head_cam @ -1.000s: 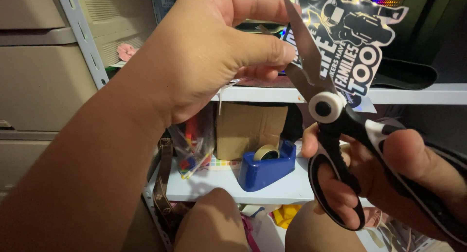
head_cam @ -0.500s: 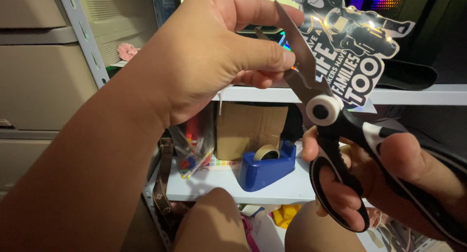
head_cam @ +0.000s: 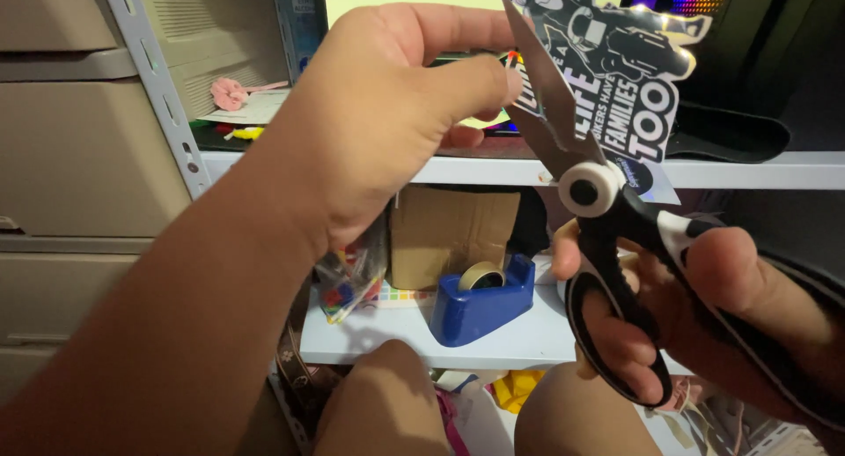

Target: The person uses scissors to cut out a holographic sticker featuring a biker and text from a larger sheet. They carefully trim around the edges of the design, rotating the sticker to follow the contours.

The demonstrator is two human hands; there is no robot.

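Two hands fill the near view, and clutter crowds the shelves behind them. At far left stand beige drawers (head_cam: 70, 157) and a grey perforated shelf upright (head_cam: 154, 86), with a small pink flower (head_cam: 231, 92) lying on the upper shelf. The left hand (head_cam: 387, 113) is raised at centre, thumb and fingers pinched on the left edge of a black-and-white sticker (head_cam: 616, 77), its forearm hiding much of the lower shelf. Behind and below it sit a cardboard box (head_cam: 449, 231) and, nearer, a blue tape dispenser (head_cam: 484, 302) on the white shelf (head_cam: 528, 342). At right, the right hand (head_cam: 704, 324) is closed through the handles of black-and-white scissors (head_cam: 585, 192), whose blades stand nearly shut against the sticker's left edge.
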